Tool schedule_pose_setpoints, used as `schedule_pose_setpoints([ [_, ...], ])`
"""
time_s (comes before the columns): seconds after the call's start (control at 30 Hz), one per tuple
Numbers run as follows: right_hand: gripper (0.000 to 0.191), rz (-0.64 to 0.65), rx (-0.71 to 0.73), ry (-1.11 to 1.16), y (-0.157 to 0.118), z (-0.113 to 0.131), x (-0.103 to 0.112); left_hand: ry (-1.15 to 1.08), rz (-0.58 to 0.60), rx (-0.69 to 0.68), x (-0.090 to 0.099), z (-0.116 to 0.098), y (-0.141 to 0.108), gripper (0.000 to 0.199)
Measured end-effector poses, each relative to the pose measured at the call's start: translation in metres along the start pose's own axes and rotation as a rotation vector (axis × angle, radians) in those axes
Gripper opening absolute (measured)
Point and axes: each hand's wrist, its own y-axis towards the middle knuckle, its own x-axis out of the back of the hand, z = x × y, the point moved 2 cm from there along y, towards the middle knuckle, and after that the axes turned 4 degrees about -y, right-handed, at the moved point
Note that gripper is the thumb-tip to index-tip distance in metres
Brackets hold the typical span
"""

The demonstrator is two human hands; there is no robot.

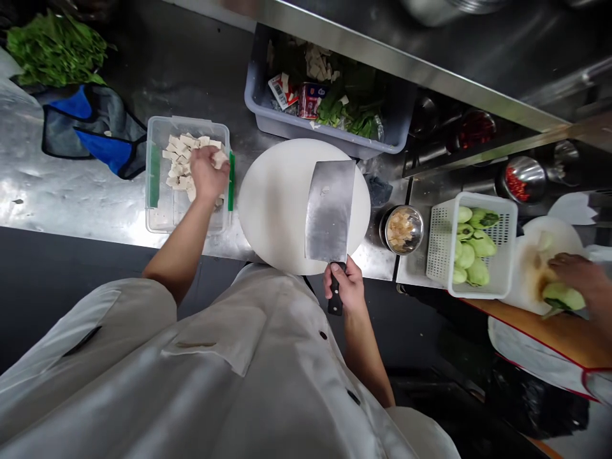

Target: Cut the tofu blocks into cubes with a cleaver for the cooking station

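My right hand [350, 285] is closed round the black handle of a cleaver [329, 207]. The broad blade lies over the round white cutting board [272, 197], with a small pale scrap stuck on it. To the left, my left hand [209, 173] reaches into a clear plastic container [160, 220] with green clips. Its fingers are curled on white tofu cubes [179, 159], partly hiding them. More cubes lie heaped around that hand.
Behind the board stands a grey bin [329, 131] of greens, packets and scraps. At left lie a blue-grey cloth [102, 137] and leafy greens [57, 48]. Rightward are a metal bowl [415, 231], a white basket [507, 255] of green vegetables, and another person's hand [576, 271]. A metal shelf edge [382, 60] overhangs.
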Motion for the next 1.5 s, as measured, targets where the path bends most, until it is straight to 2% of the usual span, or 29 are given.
schedule_pose_setpoints([
  [0.07,0.035,0.054,-0.020,0.105,0.001,-0.007,0.003,-0.081,-0.032,0.023,0.004,-0.009,0.011,0.039],
  [0.1,0.036,0.082,-0.032,0.139,0.001,-0.010,0.003,-0.158,0.020,0.056,-0.001,-0.018,0.008,0.041],
  [0.17,0.039,0.125,-0.058,0.167,0.002,-0.015,0.003,-0.370,0.249,0.188,-0.023,-0.040,-0.011,0.048],
  [0.27,0.040,0.155,-0.079,0.124,0.004,-0.014,0.003,-0.717,0.672,0.488,-0.068,-0.076,-0.054,0.063],
  [0.33,0.036,0.170,-0.055,0.066,0.006,-0.009,0.003,-0.895,0.827,0.662,-0.090,-0.094,-0.077,0.059],
  [0.43,0.034,0.176,-0.013,-0.025,0.006,0.000,0.004,-0.991,0.871,0.851,-0.107,-0.105,-0.094,0.045],
  [0.53,0.033,0.152,-0.005,-0.058,0.002,0.001,0.006,-0.953,0.841,0.986,-0.113,-0.101,-0.100,0.040],
  [0.63,0.031,0.142,-0.010,-0.050,-0.003,-0.004,0.009,-0.920,0.818,1.063,-0.116,-0.095,-0.105,0.032],
  [0.7,0.032,0.141,-0.017,-0.044,-0.006,-0.007,0.010,-0.903,0.844,1.078,-0.116,-0.091,-0.110,0.028],
  [0.87,0.032,0.129,-0.013,-0.061,-0.012,-0.006,0.014,-0.883,0.985,1.026,-0.114,-0.083,-0.117,0.026],
  [1.07,0.031,0.103,-0.005,-0.064,-0.016,-0.005,0.015,-0.800,1.106,0.892,-0.107,-0.072,-0.116,0.036],
  [1.2,0.032,-0.037,0.022,0.011,-0.018,-0.006,0.021,-0.674,1.259,0.824,-0.101,-0.063,-0.135,0.043],
  [1.3,0.034,-0.159,0.039,0.098,-0.024,-0.009,0.036,-0.490,1.360,0.789,-0.104,-0.069,-0.145,0.032],
  [1.33,0.036,-0.190,0.041,0.132,-0.027,-0.012,0.043,-0.395,1.382,0.688,-0.108,-0.078,-0.138,0.025],
  [1.4,0.038,-0.237,0.034,0.184,-0.036,-0.020,0.056,-0.203,1.321,0.346,-0.121,-0.109,-0.100,0.013],
  [1.43,0.039,-0.255,0.024,0.199,-0.041,-0.025,0.063,-0.100,1.211,0.089,-0.128,-0.132,-0.071,0.010],
  [1.47,0.040,-0.271,0.012,0.205,-0.045,-0.030,0.069,-0.070,1.085,-0.024,-0.136,-0.155,-0.036,0.006],
  [1.5,0.041,-0.287,-0.001,0.205,-0.050,-0.035,0.074,-0.057,0.976,-0.096,-0.144,-0.176,-0.001,0.015],
])
